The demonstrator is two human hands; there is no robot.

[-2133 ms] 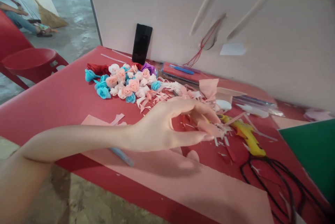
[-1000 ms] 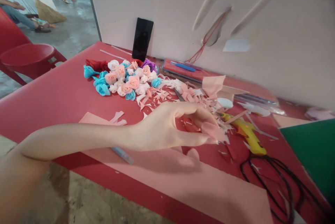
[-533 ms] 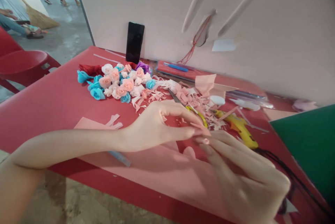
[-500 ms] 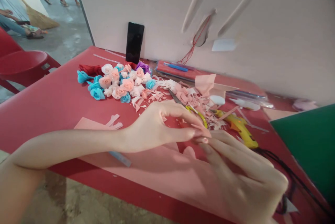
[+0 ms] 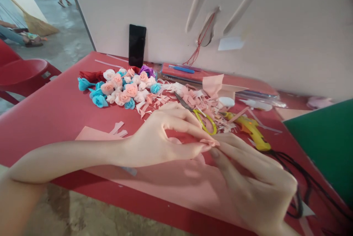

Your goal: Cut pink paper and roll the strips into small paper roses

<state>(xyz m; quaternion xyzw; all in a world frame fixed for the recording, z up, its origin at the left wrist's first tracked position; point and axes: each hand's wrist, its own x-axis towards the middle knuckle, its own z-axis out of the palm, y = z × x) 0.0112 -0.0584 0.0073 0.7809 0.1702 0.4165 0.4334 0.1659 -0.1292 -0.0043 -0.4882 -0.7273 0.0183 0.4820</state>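
Note:
Between the fingertips of both hands is a small pink paper petal, partly curled. My left hand pinches it from the left with thumb and forefinger. From the right, my right hand closes thumb and fingers on its other end, and the fingertips of the two hands meet. Below the hands lies a large pink paper sheet with cut curved edges. Yellow-handled scissors rest just beyond the fingers. A yellow glue gun lies past my right hand.
Several pink, white and blue paper roses cluster on the red table. Paper scraps are heaped beside them. A black phone leans on the white panel. A blue pen, a green board and a red chair stand around.
The pink petal looks more tightly folded between the fingertips, and its rolled end is less visible. The view has shifted slightly. In the background, one walking person has left the view.

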